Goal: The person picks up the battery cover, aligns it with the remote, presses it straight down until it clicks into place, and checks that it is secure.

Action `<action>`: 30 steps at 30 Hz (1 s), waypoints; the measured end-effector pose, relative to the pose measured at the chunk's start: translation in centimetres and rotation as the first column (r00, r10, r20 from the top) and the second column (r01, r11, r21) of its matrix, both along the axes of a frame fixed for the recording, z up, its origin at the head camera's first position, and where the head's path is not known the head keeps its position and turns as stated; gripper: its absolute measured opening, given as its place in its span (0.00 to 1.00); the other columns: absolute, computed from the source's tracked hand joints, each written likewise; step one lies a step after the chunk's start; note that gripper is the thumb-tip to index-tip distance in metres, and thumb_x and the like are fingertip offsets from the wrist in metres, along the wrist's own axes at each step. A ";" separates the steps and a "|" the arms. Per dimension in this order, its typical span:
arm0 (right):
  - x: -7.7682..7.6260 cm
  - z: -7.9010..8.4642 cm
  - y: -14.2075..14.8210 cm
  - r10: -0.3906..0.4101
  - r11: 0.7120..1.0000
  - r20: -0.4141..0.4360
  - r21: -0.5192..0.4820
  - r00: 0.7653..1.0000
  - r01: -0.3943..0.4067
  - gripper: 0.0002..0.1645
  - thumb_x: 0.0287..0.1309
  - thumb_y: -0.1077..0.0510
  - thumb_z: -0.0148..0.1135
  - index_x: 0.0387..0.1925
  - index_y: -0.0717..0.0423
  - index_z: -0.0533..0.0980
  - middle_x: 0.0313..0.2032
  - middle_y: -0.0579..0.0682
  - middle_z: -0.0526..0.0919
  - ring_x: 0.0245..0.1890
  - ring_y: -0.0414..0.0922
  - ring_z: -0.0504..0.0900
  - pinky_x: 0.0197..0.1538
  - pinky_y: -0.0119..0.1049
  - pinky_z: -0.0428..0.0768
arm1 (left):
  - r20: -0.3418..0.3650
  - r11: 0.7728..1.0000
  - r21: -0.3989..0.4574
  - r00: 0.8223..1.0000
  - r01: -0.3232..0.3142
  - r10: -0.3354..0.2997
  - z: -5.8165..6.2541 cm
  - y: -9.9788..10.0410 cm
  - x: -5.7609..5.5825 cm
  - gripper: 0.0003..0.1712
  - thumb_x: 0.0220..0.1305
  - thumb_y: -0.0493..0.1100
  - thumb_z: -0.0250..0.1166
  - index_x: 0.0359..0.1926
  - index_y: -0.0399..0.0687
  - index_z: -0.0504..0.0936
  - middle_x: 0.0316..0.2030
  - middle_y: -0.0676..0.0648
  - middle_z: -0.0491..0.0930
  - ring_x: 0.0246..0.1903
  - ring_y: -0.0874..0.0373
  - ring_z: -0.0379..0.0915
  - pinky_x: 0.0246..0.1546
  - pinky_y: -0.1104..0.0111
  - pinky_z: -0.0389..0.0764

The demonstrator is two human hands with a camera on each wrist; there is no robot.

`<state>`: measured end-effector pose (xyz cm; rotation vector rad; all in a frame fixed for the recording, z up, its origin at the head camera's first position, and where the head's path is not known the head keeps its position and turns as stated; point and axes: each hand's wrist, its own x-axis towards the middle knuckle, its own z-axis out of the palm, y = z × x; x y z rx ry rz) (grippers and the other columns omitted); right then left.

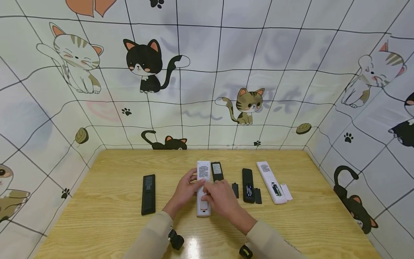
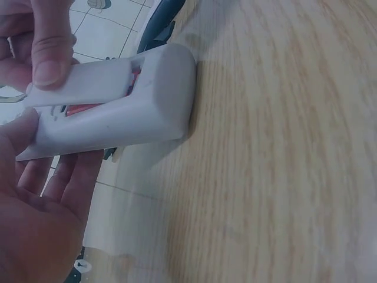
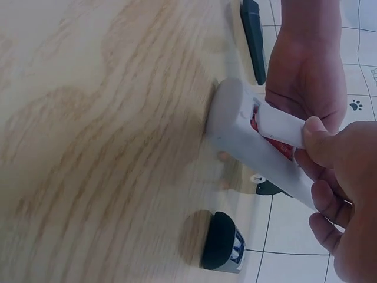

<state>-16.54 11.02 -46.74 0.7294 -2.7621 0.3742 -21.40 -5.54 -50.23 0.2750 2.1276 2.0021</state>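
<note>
We find the white remote control, back up, central on the wooden table, left hand gripping it, right hand pinching its battery cover, partly off (red batteries show beneath).

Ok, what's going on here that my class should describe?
A person's left hand holds a white remote while their right hand pinches its battery cover, which is not seated; red shows in the compartment beneath. To the right, a black remote and another white remote lie with theirs open, a black cover and a white cover beside them.
</note>
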 end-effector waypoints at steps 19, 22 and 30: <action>0.3 -1.1 0.0 -0.038 0.996 -0.014 0.076 0.999 0.039 0.15 0.52 0.41 0.68 0.30 0.42 0.72 0.27 0.36 0.83 0.27 0.37 0.70 0.45 0.37 0.71 | -0.015 1.000 -0.014 1.000 -0.008 0.007 -0.4 0.1 0.1 0.29 0.68 0.46 0.62 0.68 0.56 0.67 0.55 0.38 0.80 0.39 0.54 0.84 0.33 0.62 0.84; 0.3 -1.1 0.2 -0.036 0.996 -0.009 0.076 0.999 0.037 0.16 0.52 0.41 0.68 0.29 0.42 0.71 0.27 0.35 0.83 0.27 0.37 0.69 0.46 0.38 0.70 | -0.018 1.000 -0.018 1.000 -0.003 0.003 -0.3 0.1 0.2 0.29 0.68 0.46 0.62 0.68 0.56 0.67 0.55 0.38 0.80 0.39 0.54 0.84 0.33 0.62 0.84; 0.1 -1.1 0.4 -0.028 0.994 0.002 0.104 1.000 0.028 0.18 0.52 0.40 0.68 0.29 0.42 0.68 0.23 0.34 0.76 0.27 0.37 0.65 0.43 0.37 0.66 | -0.029 1.000 -0.021 1.000 -0.003 0.002 -0.2 0.4 0.3 0.29 0.68 0.45 0.62 0.68 0.56 0.66 0.55 0.38 0.80 0.38 0.54 0.84 0.32 0.62 0.84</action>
